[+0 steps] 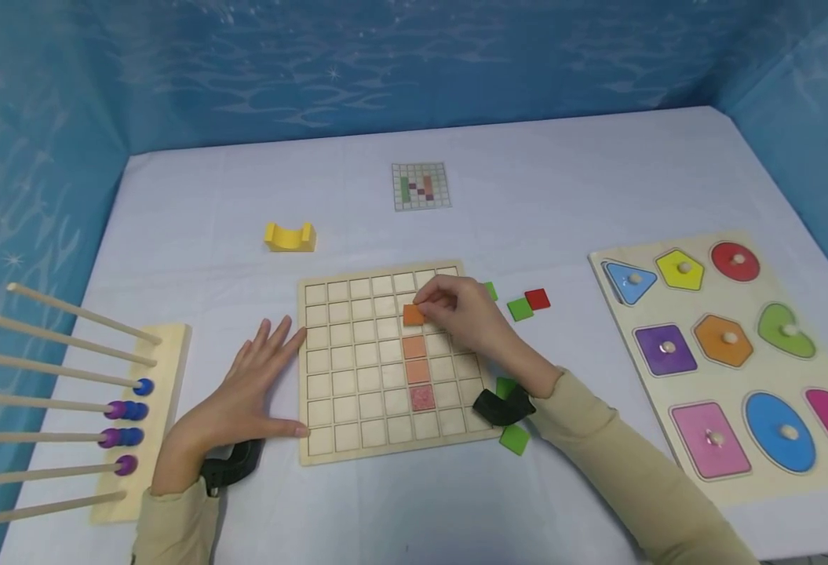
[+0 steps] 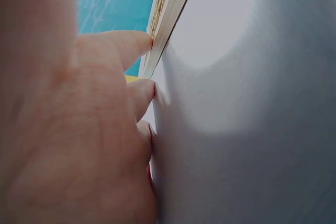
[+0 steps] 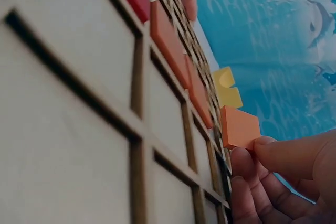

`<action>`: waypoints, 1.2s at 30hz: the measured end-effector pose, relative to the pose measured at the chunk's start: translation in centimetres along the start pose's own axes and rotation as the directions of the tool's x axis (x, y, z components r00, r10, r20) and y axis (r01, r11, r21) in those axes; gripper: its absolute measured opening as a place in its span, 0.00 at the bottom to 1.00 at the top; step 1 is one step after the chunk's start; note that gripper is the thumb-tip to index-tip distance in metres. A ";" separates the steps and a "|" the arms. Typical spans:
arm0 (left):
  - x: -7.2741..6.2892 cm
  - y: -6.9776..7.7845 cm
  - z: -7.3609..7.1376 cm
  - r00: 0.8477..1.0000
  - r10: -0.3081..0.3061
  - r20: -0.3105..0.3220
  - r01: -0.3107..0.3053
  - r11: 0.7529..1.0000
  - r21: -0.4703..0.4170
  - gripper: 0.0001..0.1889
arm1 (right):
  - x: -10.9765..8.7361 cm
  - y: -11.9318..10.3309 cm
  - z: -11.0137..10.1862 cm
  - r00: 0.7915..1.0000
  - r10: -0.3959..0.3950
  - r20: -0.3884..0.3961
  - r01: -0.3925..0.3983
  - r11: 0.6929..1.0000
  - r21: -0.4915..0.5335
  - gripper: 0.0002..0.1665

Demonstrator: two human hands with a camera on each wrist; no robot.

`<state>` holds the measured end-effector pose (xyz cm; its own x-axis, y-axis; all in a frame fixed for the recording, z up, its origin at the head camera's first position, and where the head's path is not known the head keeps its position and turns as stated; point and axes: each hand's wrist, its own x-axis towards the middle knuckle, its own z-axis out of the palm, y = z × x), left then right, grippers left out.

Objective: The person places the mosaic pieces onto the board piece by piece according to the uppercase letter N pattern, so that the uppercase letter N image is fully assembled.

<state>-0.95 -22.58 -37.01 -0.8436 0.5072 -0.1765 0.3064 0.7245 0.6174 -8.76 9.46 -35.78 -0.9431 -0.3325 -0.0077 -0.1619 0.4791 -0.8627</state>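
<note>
A wooden grid board (image 1: 357,452) lies flat in the middle of the table. Between thumb and fingers, my right hand (image 1: 468,314) pinches an orange square tile (image 3: 241,128) over the board's upper part. Below it, two orange tiles (image 1: 415,359) and one red tile (image 1: 423,398) sit in cells of the same column. My left hand (image 1: 247,396) is spread beside the board, its index fingertip and thumb tip at the left edge. In the left wrist view, the fingertips (image 2: 142,43) meet the board's side.
Loose green tiles (image 1: 520,309) and a red tile (image 1: 537,299) lie right of the board. A pattern card (image 1: 421,187) and yellow block (image 1: 290,238) are behind it. A shape puzzle (image 1: 625,282) is at right; a rod stand with beads (image 1: 148,424) at left.
</note>
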 end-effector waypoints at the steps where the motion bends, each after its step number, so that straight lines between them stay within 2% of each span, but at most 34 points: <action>1: 0.0 0.0 0.0 1.000 0.001 0.000 -0.001 1.000 -0.001 0.62 | 0.1 0.1 0.2 1.000 -0.001 0.001 0.001 1.000 -0.009 0.03; 12: 0.0 -0.1 0.0 1.000 0.004 0.001 -0.004 1.000 0.011 0.62 | 0.1 -0.1 0.8 0.996 -0.081 0.034 0.084 0.991 -0.107 0.03; 21: 0.0 -0.1 0.1 1.000 0.004 -0.002 -0.004 1.000 0.008 0.62 | 0.0 -0.1 0.7 0.991 -0.129 0.034 0.133 0.981 -0.145 0.03; 24: 0.0 -0.1 0.1 1.000 0.002 0.000 -0.002 1.000 -0.001 0.62 | 0.0 0.1 -0.1 0.993 -0.114 0.023 0.117 0.981 -0.155 0.04; 28: 0.1 -0.1 0.1 1.000 0.002 0.001 -0.002 1.000 0.002 0.62 | 0.2 0.6 -2.4 0.996 -0.075 -0.043 0.068 0.988 -0.141 0.07; 31: 0.1 -0.1 0.1 1.000 0.000 0.000 0.000 1.000 0.004 0.62 | 0.1 1.4 -4.3 0.996 -0.007 -0.091 -0.004 0.994 -0.114 0.09; 36: 0.0 -0.1 0.1 1.000 0.002 -0.002 -0.002 1.000 0.003 0.63 | -0.4 2.9 -6.2 0.989 0.100 -0.106 -0.112 0.987 -0.113 0.11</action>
<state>-0.95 -22.60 -37.16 -0.8438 0.5077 -0.1738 0.3095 0.7251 0.6152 -10.65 16.03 -35.20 -0.9801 -0.1945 -0.0400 -0.0870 0.6019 -0.7938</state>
